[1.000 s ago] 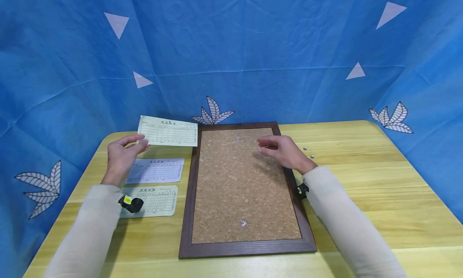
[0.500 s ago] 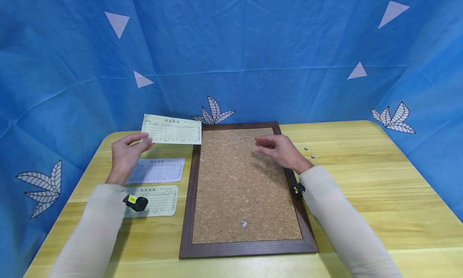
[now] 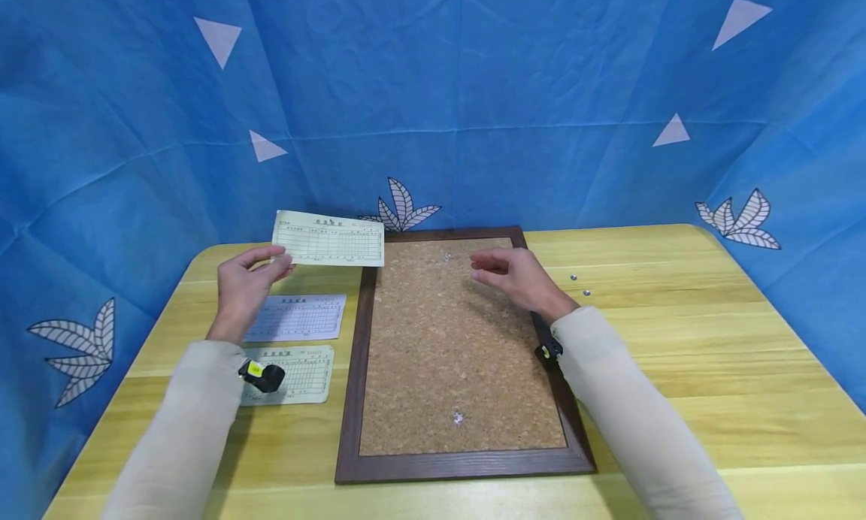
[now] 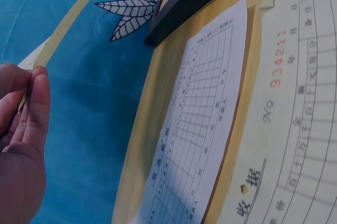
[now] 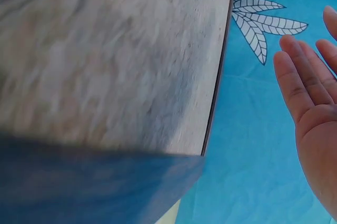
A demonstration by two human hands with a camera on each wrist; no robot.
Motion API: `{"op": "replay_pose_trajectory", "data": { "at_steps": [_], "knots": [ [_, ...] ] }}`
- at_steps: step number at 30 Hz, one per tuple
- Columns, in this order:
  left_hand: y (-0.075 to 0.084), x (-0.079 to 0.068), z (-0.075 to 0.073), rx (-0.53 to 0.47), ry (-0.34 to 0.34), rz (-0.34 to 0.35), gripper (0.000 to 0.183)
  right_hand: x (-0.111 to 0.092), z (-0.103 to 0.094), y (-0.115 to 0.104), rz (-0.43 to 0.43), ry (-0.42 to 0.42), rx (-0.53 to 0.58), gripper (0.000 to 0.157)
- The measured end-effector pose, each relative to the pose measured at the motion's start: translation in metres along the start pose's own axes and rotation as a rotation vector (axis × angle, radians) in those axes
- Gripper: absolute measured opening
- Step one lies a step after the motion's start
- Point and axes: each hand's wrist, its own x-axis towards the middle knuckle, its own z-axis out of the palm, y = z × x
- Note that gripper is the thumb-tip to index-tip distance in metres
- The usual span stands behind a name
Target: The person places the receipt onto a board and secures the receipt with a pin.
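Observation:
My left hand (image 3: 252, 287) pinches a pale yellow-green receipt slip (image 3: 331, 238) by its lower left corner, between thumb and fingers. The slip is raised, and its right end overlaps the top left corner of the framed corkboard (image 3: 460, 340) in the head view. Seen edge-on in the left wrist view, the slip (image 4: 68, 21) slants up from the fingertips. Over the upper right of the corkboard is my right hand (image 3: 517, 279), holding nothing. In the right wrist view its fingers (image 5: 303, 76) are nearly straight, with the thumb apart from them.
Left of the board lie a white-lilac receipt (image 3: 301, 317) and a greenish receipt (image 3: 304, 373), the latter partly behind my left wrist. Two small metal tacks (image 3: 573, 277) (image 3: 587, 293) sit on the wooden table (image 3: 697, 355) right of the board. Blue cloth (image 3: 433, 92) hangs behind.
My left hand has moved a little right and up with the receipt slip, bringing its right end over the board's corner. My right hand has drifted slightly left.

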Motion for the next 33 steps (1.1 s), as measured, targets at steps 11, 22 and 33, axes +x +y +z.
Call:
{"op": "replay_pose_trajectory", "data": {
  "at_steps": [11, 22, 33],
  "knots": [
    [0.076, -0.046, 0.011, -0.018, -0.023, -0.091, 0.038, 0.010, 0.004, -0.008, -0.010, -0.022, 0.005, 0.039],
    [0.034, -0.017, 0.016, -0.071, -0.039, -0.019, 0.043, 0.018, 0.014, -0.014, -0.024, -0.029, 0.041, 0.039],
    [0.080, -0.045, 0.025, -0.066, -0.048, -0.045, 0.037, 0.023, 0.019, -0.016, -0.033, -0.015, 0.053, 0.040]
  ]
}}
